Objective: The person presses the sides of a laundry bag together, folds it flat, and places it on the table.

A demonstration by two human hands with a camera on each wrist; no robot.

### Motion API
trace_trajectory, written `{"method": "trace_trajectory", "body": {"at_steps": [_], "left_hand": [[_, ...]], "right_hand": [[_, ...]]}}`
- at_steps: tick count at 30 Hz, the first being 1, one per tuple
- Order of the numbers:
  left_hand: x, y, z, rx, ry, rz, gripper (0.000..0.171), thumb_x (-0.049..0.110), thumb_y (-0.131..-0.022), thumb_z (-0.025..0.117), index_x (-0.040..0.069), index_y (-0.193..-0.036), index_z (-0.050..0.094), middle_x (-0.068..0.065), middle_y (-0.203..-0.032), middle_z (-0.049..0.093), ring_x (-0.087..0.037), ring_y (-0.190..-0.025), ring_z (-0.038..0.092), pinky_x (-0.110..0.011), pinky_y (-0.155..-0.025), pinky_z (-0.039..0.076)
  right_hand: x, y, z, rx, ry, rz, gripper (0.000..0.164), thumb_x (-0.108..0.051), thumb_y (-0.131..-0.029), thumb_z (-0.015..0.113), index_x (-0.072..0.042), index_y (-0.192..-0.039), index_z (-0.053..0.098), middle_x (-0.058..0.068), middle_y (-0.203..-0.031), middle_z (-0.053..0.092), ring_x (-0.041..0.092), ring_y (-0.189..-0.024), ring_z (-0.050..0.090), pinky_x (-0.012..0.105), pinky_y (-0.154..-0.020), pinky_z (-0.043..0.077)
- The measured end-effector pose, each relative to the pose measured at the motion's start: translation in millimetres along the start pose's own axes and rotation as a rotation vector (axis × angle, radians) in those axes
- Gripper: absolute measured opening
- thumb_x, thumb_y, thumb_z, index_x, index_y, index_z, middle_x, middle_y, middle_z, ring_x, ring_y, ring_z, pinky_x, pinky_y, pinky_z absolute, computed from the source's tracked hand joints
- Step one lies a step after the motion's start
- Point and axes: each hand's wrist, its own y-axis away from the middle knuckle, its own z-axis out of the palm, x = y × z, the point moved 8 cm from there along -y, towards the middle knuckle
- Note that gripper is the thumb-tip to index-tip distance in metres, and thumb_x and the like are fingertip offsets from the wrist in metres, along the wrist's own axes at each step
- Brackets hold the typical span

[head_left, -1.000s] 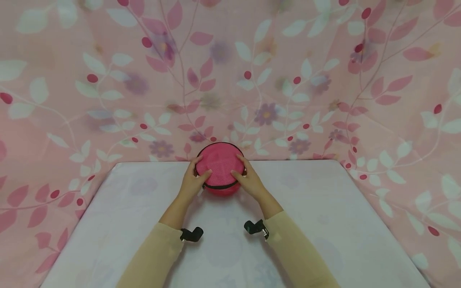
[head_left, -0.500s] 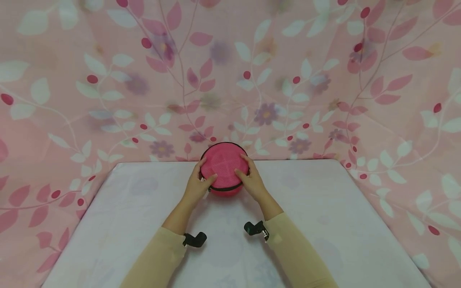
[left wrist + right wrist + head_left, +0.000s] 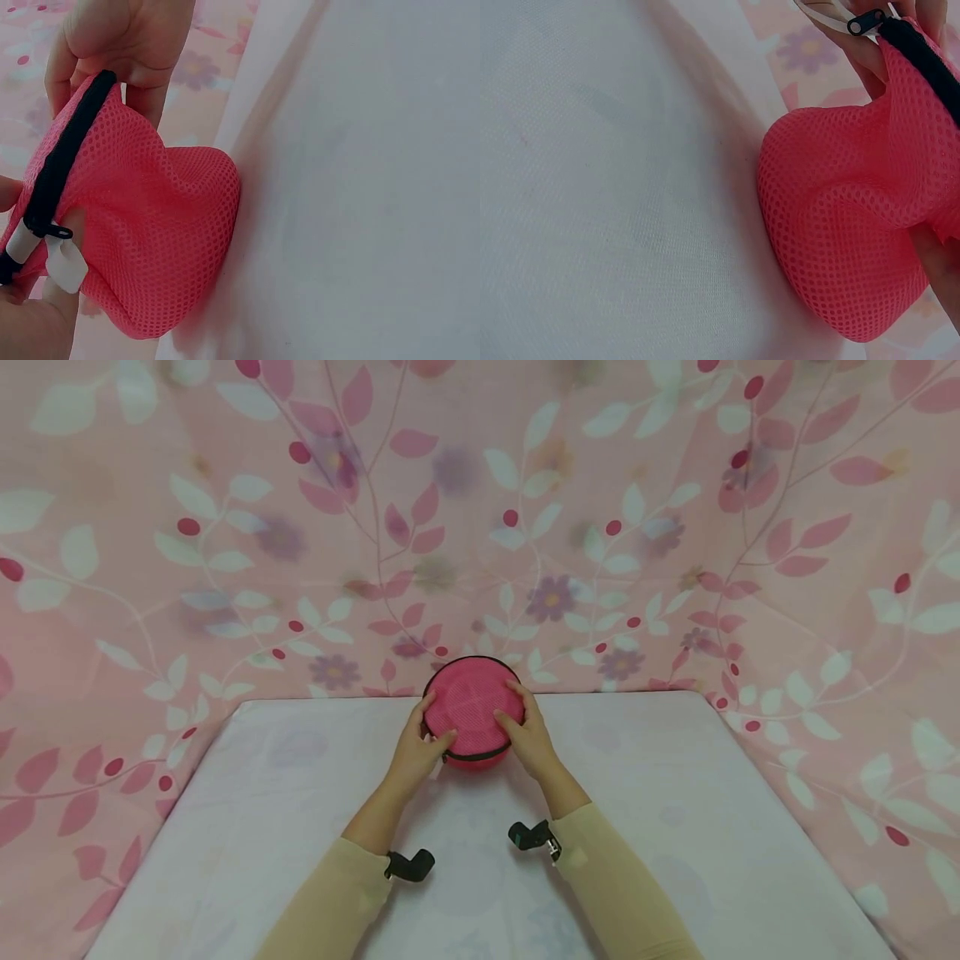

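Observation:
Both hands hold a round pink mesh laundry bag [image 3: 472, 706] with a black zipper round its rim, near the far edge of the table. My left hand [image 3: 414, 750] grips its left side, thumb on the top face and fingers behind. The right hand [image 3: 534, 739] grips the opposite side in the same way. In the left wrist view a white tag and the black zipper pull [image 3: 54, 229] hang beside the left fingers. The mesh bottom bulges down close over the table, as the right wrist view also shows. Fingers behind the bag are partly hidden.
A white cloth covers the table [image 3: 637, 827]. Behind it and at both sides hangs a pink floral curtain [image 3: 480, 510], close past the bag. A black wrist camera [image 3: 411, 865] sits at the left cuff, another at the right.
The left hand and the bag have shifted slightly to the right. My right hand has moved a little the same way, keeping its grip.

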Motion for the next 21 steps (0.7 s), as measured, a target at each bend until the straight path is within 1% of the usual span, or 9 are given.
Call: {"method": "trace_trajectory", "body": {"at_steps": [4,6,8,13,18,21], "left_hand": [[-2.0,1.4,3.4,-0.037,-0.012,0.007,0.08,0.008,-0.093,0.071,0.02,-0.158,0.027,-0.013,-0.159,0.032,-0.024,-0.148,0.028,-0.047,-0.121,0.016],[-3.1,2.1,4.7,-0.051,-0.017,0.009,0.08,0.008,-0.093,0.071,0.02,-0.158,0.026,-0.014,-0.159,0.032,-0.024,-0.149,0.026,-0.047,-0.121,0.017],[-2.8,2.8,5.7,-0.06,-0.015,0.022,0.08,0.007,-0.093,0.07,0.018,-0.159,0.025,-0.016,-0.16,0.031,-0.026,-0.149,0.025,-0.047,-0.12,0.017],[-2.0,4.5,6.9,-0.062,-0.008,0.041,0.081,0.007,-0.094,0.07,0.018,-0.159,0.024,-0.015,-0.16,0.031,-0.026,-0.149,0.025,-0.046,-0.119,0.022],[-1.3,6.5,8.0,-0.054,0.02,0.047,0.081,0.005,-0.093,0.07,0.02,-0.159,0.025,-0.012,-0.16,0.031,-0.023,-0.149,0.026,-0.043,-0.116,0.029],[-1.5,7.3,7.8,-0.041,0.031,0.046,0.08,0.004,-0.093,0.07,0.02,-0.158,0.026,-0.011,-0.161,0.029,-0.022,-0.149,0.025,-0.042,-0.118,0.026]], "right_hand": [[1,0,-2,0.01,-0.016,-0.009,0.059,-0.009,-0.101,0.057,-0.007,-0.155,0.032,0.016,-0.161,0.025,0.029,-0.148,0.026,0.045,-0.119,0.023],[1,0,-2,0.013,-0.028,-0.015,0.059,-0.008,-0.101,0.057,-0.007,-0.155,0.031,0.016,-0.161,0.025,0.03,-0.147,0.027,0.045,-0.119,0.023],[9,-4,-4,0.018,-0.043,-0.02,0.06,-0.008,-0.101,0.057,-0.007,-0.155,0.032,0.016,-0.161,0.025,0.029,-0.147,0.027,0.044,-0.119,0.023],[31,-14,-6,0.046,-0.093,-0.026,0.059,-0.009,-0.101,0.059,-0.016,-0.154,0.035,0.01,-0.161,0.026,0.025,-0.147,0.027,0.042,-0.119,0.023],[37,-13,-7,0.091,-0.106,-0.036,0.055,-0.011,-0.1,0.06,-0.023,-0.15,0.041,0.003,-0.158,0.032,0.02,-0.144,0.032,0.04,-0.118,0.026],[36,-11,-6,0.106,-0.115,-0.035,0.054,-0.01,-0.1,0.06,-0.023,-0.149,0.042,0.003,-0.157,0.034,0.02,-0.142,0.035,0.041,-0.117,0.028]]}}
